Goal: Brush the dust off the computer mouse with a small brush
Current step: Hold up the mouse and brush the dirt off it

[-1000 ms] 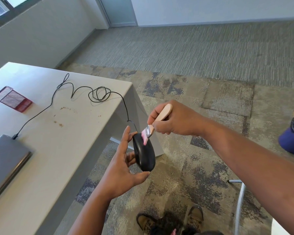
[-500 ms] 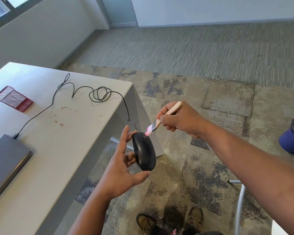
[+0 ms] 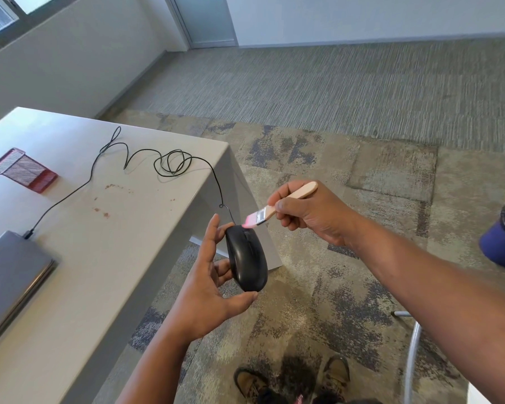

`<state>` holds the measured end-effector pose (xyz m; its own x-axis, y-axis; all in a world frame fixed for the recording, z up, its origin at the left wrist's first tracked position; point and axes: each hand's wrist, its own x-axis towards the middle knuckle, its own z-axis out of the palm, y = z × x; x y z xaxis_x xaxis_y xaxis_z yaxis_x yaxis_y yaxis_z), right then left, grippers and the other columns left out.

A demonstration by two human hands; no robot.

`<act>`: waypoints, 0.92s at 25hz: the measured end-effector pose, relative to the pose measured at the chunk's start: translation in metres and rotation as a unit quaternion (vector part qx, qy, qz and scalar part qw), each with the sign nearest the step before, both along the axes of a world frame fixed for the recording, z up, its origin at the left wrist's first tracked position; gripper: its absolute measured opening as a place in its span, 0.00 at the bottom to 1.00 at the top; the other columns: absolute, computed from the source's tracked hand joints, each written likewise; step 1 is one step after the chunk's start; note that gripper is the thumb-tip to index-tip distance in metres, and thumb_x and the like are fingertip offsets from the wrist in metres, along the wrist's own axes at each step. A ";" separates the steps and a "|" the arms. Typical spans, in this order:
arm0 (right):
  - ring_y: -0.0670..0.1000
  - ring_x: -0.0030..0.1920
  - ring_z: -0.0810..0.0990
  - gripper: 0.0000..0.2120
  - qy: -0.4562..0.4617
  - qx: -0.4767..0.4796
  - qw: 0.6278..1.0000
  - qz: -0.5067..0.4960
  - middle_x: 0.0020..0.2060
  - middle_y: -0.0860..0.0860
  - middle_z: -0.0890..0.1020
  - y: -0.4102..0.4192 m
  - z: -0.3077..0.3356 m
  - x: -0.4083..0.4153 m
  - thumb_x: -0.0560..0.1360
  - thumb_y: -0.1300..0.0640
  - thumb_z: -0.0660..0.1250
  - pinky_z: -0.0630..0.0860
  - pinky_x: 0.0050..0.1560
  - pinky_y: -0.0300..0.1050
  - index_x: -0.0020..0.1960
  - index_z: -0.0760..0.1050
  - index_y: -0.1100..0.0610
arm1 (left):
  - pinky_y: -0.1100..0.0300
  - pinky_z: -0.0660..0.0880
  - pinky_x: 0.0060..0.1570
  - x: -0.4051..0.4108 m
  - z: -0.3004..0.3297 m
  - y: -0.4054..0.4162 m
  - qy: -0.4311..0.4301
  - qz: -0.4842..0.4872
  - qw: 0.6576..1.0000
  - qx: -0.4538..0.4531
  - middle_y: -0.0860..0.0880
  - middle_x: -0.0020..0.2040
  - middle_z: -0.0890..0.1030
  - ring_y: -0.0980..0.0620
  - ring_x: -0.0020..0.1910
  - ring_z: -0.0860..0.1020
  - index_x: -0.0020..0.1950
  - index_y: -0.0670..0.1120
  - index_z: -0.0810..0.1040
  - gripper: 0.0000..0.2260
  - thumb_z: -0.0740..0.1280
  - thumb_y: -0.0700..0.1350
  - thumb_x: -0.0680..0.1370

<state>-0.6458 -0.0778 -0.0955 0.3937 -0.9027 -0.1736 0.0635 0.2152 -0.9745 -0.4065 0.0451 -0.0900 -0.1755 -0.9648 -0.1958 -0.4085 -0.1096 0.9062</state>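
A black computer mouse [image 3: 247,258] is held in the air beside the corner of a grey table [image 3: 105,258], gripped by the left hand [image 3: 207,290] between the thumb below and the spread fingers behind. A small wooden brush [image 3: 274,209] is pinched by the right hand [image 3: 312,214], its pink bristles touching the mouse's front end. The mouse's cable [image 3: 158,161] is trailed across the table to a laptop [image 3: 9,275].
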 end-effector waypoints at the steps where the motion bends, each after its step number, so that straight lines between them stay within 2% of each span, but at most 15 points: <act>1: 0.51 0.32 0.78 0.07 0.015 0.007 1.000 -0.006 0.34 0.57 0.81 -0.001 -0.002 -0.002 0.77 0.68 0.67 0.74 0.32 0.40 0.52 0.80 0.70 | 0.35 0.73 0.71 0.002 -0.001 0.000 0.003 0.000 1.000 -0.002 0.74 0.71 0.72 0.44 0.60 0.85 0.85 0.63 0.44 0.62 0.82 0.30 0.68; 4: 0.52 0.33 0.76 0.06 0.030 0.014 0.999 -0.031 0.32 0.56 0.81 -0.001 -0.005 -0.007 0.77 0.68 0.67 0.73 0.30 0.40 0.51 0.79 0.70 | 0.35 0.73 0.72 0.003 -0.003 0.000 0.007 -0.005 1.000 -0.007 0.74 0.71 0.72 0.45 0.61 0.86 0.85 0.63 0.44 0.62 0.81 0.29 0.68; 7: 0.54 0.36 0.79 0.06 -0.040 -0.003 0.999 -0.023 0.37 0.59 0.82 0.005 0.006 -0.001 0.78 0.67 0.68 0.76 0.35 0.42 0.54 0.80 0.67 | 0.38 0.74 0.72 0.003 -0.008 -0.002 0.009 -0.011 1.000 -0.010 0.73 0.71 0.72 0.45 0.60 0.86 0.84 0.64 0.43 0.63 0.82 0.30 0.68; 9: 0.54 0.38 0.80 0.06 -0.029 -0.043 0.998 0.019 0.38 0.59 0.83 0.011 0.015 0.008 0.78 0.66 0.69 0.77 0.37 0.44 0.54 0.82 0.64 | 0.41 0.76 0.71 0.004 -0.011 -0.005 0.014 -0.013 1.000 -0.014 0.68 0.77 0.66 0.43 0.61 0.85 0.83 0.68 0.43 0.63 0.83 0.33 0.67; 11: 0.53 0.37 0.80 0.06 0.007 -0.081 0.994 0.073 0.37 0.58 0.83 0.017 0.021 0.016 0.77 0.67 0.69 0.77 0.36 0.43 0.53 0.82 0.64 | 0.46 0.79 0.67 0.004 -0.012 -0.007 0.018 -0.016 1.000 -0.019 0.65 0.80 0.63 0.44 0.63 0.85 0.82 0.71 0.41 0.65 0.82 0.31 0.68; 13: 0.52 0.36 0.80 0.06 0.039 -0.105 0.987 0.117 0.36 0.62 0.83 0.023 0.026 0.019 0.76 0.68 0.69 0.77 0.35 0.42 0.51 0.82 0.63 | 0.53 0.81 0.64 0.004 -0.013 -0.009 0.023 -0.012 0.999 -0.021 0.60 0.80 0.63 0.48 0.64 0.85 0.81 0.71 0.39 0.67 0.81 0.28 0.68; 15: 0.53 0.35 0.79 0.08 0.060 -0.115 0.978 0.161 0.37 0.66 0.82 0.028 0.029 0.018 0.74 0.69 0.69 0.76 0.34 0.42 0.49 0.83 0.61 | 0.58 0.82 0.61 0.006 -0.014 -0.011 0.026 -0.004 0.999 -0.021 0.60 0.80 0.63 0.49 0.62 0.86 0.81 0.71 0.38 0.68 0.81 0.28 0.68; 18: 0.52 0.33 0.77 0.09 0.057 -0.108 0.969 0.214 0.35 0.61 0.81 0.030 0.028 0.015 0.72 0.71 0.67 0.73 0.31 0.40 0.47 0.83 0.62 | 0.50 0.83 0.59 0.009 -0.016 -0.015 0.026 0.010 0.999 -0.034 0.61 0.79 0.65 0.45 0.59 0.87 0.82 0.71 0.40 0.66 0.84 0.36 0.65; 20: 0.50 0.32 0.77 0.08 0.045 -0.086 0.971 0.217 0.33 0.57 0.81 0.027 0.023 0.010 0.71 0.71 0.67 0.73 0.31 0.40 0.47 0.83 0.63 | 0.44 0.81 0.62 0.010 -0.017 -0.016 0.031 0.017 0.998 -0.043 0.63 0.78 0.67 0.43 0.58 0.87 0.83 0.68 0.42 0.65 0.84 0.41 0.63; 23: 0.48 0.31 0.77 0.07 0.039 -0.051 0.978 0.199 0.30 0.53 0.81 0.023 0.015 -0.002 0.71 0.70 0.66 0.72 0.31 0.39 0.45 0.82 0.66 | 0.39 0.79 0.65 0.010 -0.019 -0.015 0.043 0.026 0.997 -0.051 0.60 0.79 0.66 0.42 0.59 0.87 0.84 0.65 0.46 0.63 0.84 0.43 0.62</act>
<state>-0.6473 -0.0548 -0.0806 0.7061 -0.6952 -0.1344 -0.0807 0.1096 -0.9907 -0.3966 0.0297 -0.1092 -0.1360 -0.9873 -0.0824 -0.3253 -0.0341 0.9450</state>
